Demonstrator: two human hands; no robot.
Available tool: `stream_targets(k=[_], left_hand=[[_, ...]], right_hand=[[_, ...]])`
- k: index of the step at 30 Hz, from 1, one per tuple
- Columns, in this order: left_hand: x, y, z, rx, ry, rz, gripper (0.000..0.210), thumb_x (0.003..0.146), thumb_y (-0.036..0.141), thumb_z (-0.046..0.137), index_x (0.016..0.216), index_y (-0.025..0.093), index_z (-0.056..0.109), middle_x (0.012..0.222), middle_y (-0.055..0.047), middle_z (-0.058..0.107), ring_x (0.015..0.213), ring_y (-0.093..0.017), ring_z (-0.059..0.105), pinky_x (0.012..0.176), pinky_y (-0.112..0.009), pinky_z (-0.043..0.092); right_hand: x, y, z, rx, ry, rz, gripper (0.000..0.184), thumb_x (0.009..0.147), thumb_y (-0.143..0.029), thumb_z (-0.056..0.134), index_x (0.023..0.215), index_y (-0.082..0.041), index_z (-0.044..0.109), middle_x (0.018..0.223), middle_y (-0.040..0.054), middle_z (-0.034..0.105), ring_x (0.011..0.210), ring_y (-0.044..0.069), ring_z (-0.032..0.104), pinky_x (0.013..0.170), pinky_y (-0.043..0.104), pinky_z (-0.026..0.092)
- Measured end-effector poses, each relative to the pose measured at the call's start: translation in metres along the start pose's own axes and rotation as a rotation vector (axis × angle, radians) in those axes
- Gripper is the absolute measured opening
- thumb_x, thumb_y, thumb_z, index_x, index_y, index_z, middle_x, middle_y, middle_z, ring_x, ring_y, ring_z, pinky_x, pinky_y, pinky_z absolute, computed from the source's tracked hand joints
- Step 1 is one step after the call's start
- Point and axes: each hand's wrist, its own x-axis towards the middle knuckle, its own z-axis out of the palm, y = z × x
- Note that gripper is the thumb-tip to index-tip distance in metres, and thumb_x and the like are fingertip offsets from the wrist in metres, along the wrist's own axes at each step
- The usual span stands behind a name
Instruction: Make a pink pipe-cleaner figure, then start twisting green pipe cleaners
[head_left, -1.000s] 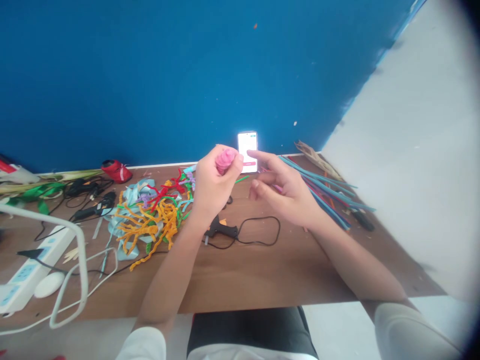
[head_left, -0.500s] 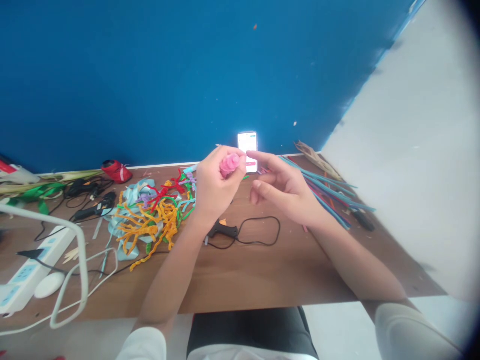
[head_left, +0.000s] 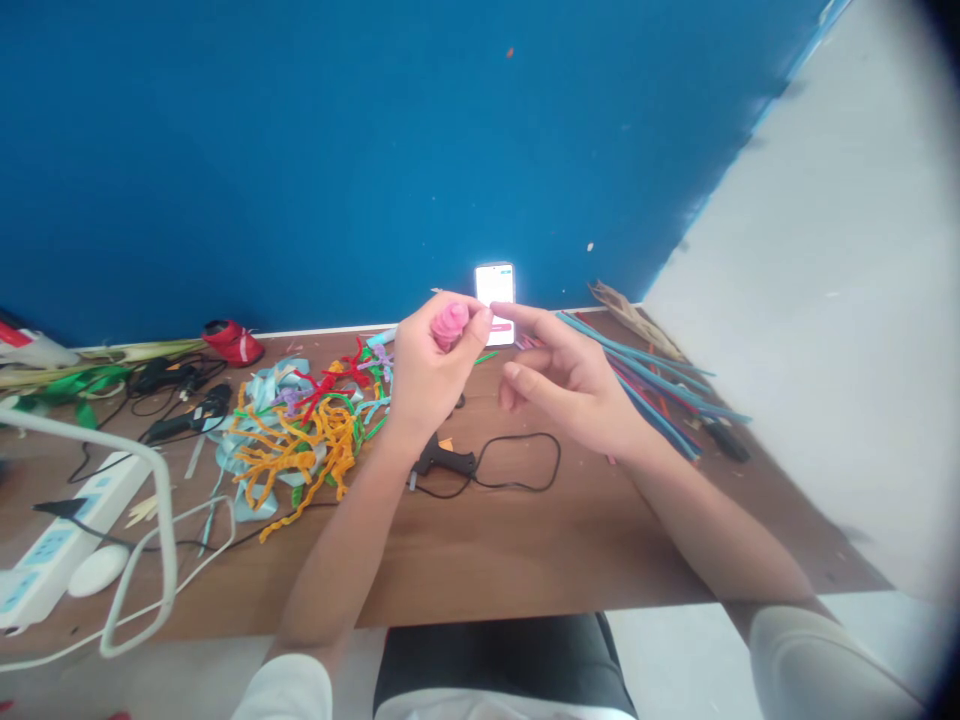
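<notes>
A pink coil of wound pipe cleaner (head_left: 450,325) is gripped in my left hand (head_left: 424,375), its rounded, ridged end facing up between thumb and fingers. The lower part of the coil is hidden by the palm. My right hand (head_left: 574,390) is held close by, thumb and fingers apart. Its index fingertip reaches the left thumb tip; whether a thin strand lies between them I cannot tell. Behind both hands a lit phone (head_left: 493,290) leans upright against the blue wall. On the table below them lies a black glue gun (head_left: 452,458) with a looped cable.
Orange pipe cleaners (head_left: 300,455) lie tangled with light blue ribbon (head_left: 259,500) on the left. Blue pipe cleaners (head_left: 660,365) are spread at the right. A white power strip (head_left: 82,530), a white bent frame (head_left: 166,530) and a red object (head_left: 234,343) stand farther left.
The pink coil has shifted slightly left and turned more upright in my left hand. My right hand has barely moved.
</notes>
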Motion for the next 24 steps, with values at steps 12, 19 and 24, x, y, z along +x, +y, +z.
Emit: stream_targets(k=[12, 19, 24], left_hand=[[-0.0007, -0.0047, 0.0022, -0.031, 0.02, -0.051, 0.011, 0.089, 0.017, 0.06, 0.078, 0.02, 0.06, 0.065, 0.003, 0.053, 0.058, -0.009, 0.045, 0.054, -0.022, 0.039], [-0.002, -0.0027, 0.0007, -0.054, 0.003, -0.063, 0.013, 0.088, 0.016, 0.061, 0.077, 0.02, 0.054, 0.063, 0.005, 0.044, 0.054, -0.007, 0.038, 0.05, -0.02, 0.036], [-0.0023, 0.0004, -0.0003, -0.055, -0.024, -0.053, 0.013, 0.089, 0.018, 0.061, 0.078, 0.021, 0.054, 0.064, 0.005, 0.046, 0.055, -0.007, 0.039, 0.05, -0.021, 0.036]], right_hand=[[-0.0007, -0.008, 0.0042, -0.03, -0.07, 0.025, 0.06, 0.096, -0.022, 0.053, 0.153, -0.022, 0.037, 0.072, -0.0018, 0.067, 0.065, 0.014, 0.064, 0.053, 0.026, 0.049], [-0.0005, -0.0065, 0.0068, 0.005, -0.1, 0.03, 0.064, 0.095, -0.02, 0.053, 0.155, -0.022, 0.031, 0.075, -0.0019, 0.068, 0.069, 0.015, 0.066, 0.066, 0.031, 0.057], [0.0007, -0.0027, 0.0039, 0.042, -0.073, 0.014, 0.065, 0.096, -0.024, 0.054, 0.156, -0.022, 0.029, 0.073, -0.0019, 0.068, 0.067, 0.015, 0.066, 0.065, 0.031, 0.058]])
